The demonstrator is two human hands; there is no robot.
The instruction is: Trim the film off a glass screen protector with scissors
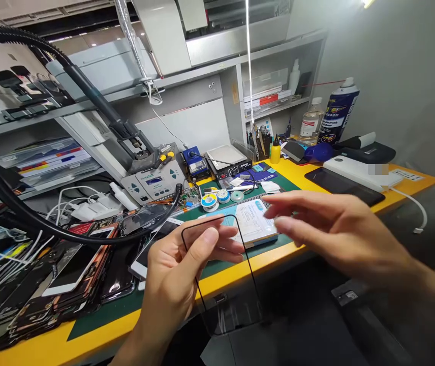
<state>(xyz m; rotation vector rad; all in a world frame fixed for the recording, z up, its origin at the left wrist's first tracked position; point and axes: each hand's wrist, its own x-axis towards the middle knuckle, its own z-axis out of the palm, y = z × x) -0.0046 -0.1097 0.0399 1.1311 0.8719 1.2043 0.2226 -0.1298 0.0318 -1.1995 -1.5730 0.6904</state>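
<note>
My left hand (181,269) pinches a clear phone screen protector with a thin black border (251,269), thumb on the near face and fingers behind it. The sheet is upright and slightly tilted, in front of the desk's yellow edge. To the right of it, apart from the sheet, my right hand (332,229) hovers with thumb and fingers apart and nothing visible between them. Behind both hands a white and light-blue box (253,221) lies on the green mat (106,317).
Stacked phones and phone parts (76,274) cover the desk's left side. A black hose (23,208) loops from a grey soldering station (154,180). Solder spools (210,202) sit mid-desk. At right are a white device (358,170), a yellow bottle (275,152) and a spray can (337,114).
</note>
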